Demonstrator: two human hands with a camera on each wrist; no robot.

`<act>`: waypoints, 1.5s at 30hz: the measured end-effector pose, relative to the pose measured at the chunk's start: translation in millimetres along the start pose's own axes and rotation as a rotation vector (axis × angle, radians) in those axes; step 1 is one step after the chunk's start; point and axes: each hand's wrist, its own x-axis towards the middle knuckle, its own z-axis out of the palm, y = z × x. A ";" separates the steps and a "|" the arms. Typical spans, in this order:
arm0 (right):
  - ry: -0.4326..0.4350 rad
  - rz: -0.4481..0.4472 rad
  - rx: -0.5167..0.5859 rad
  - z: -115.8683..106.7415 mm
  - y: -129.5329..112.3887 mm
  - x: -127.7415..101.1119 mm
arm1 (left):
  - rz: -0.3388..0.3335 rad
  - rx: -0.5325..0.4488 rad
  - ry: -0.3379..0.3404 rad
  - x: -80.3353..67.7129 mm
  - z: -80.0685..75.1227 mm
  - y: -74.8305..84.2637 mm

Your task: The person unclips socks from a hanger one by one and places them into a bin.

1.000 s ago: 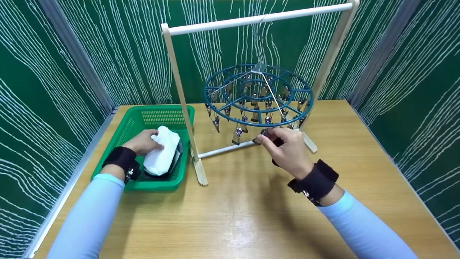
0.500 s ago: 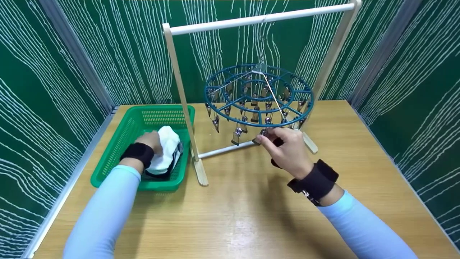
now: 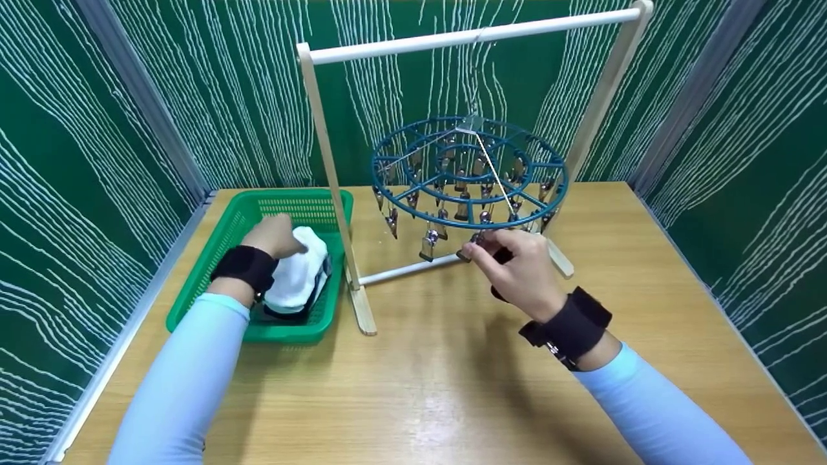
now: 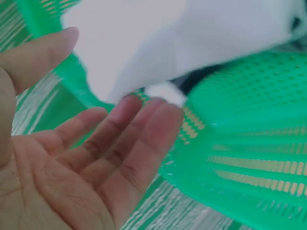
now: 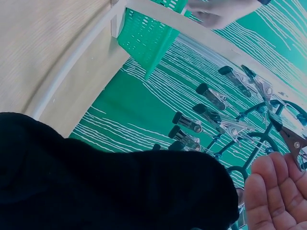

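My left hand (image 3: pixel 284 237) reaches into a green basket (image 3: pixel 223 248) and rests its fingers (image 4: pixel 144 124), held fairly straight, against a white cloth (image 3: pixel 298 271); this white cloth (image 4: pixel 158 33) fills the top of the left wrist view. My right hand (image 3: pixel 479 248) grips a black cloth (image 5: pixel 105 182) and holds its thumb and forefinger at a metal clip (image 3: pixel 470 244) on the near rim of a round teal peg hanger (image 3: pixel 394 194). The hanger hangs from a wooden rack (image 3: pixel 465 35).
A dark item (image 3: pixel 284 314) lies under the white cloth in the basket. Several metal clips (image 5: pixel 211 115) dangle from the hanger's rings. The rack's feet (image 3: pixel 363 310) stand on the wooden table (image 3: pixel 426 387), which green patterned walls enclose on three sides.
My left hand has moved from the cloth's near left side further into the basket, to the cloth's far end. My right hand has stayed at the clip.
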 end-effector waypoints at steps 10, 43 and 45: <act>0.032 -0.048 -0.009 0.8 2.2 1.2 | 0.120 -0.175 0.212 -37.1 -34.8 39.4; 0.008 -0.092 -0.001 4.8 -0.5 2.3 | 1.122 0.275 0.938 -91.9 27.8 164.8; 0.005 -0.092 0.000 5.6 -0.3 1.7 | 1.133 0.337 0.975 -90.8 31.0 169.9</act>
